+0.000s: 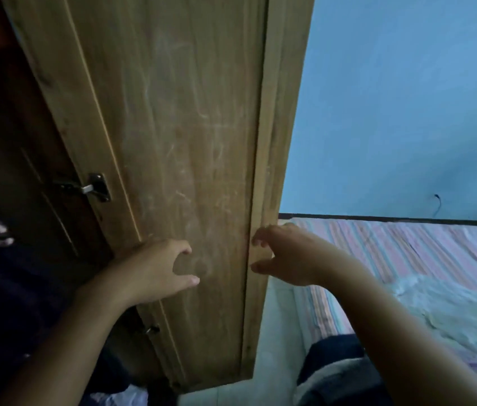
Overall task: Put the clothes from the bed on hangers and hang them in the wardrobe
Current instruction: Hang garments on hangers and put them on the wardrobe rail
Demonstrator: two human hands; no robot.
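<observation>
The wooden wardrobe door (190, 142) stands open in front of me, its inner face toward the camera. My left hand (155, 268) hovers in front of the door's lower half with loosely curved fingers and holds nothing. My right hand (287, 256) is at the door's free edge, fingers loosely curled and empty; whether it touches the edge I cannot tell. Dark clothes (6, 288) hang in the wardrobe's dark interior at the left. The bed (407, 253) with a pink striped sheet lies at the right, a pale crumpled garment (451, 306) on it.
A metal hinge (96, 187) joins the door to the wardrobe frame. A light blue wall (407, 98) rises behind the bed. Dark and grey cloth (336, 373) shows at the bottom by my right arm. White floor tiles (272, 341) lie between door and bed.
</observation>
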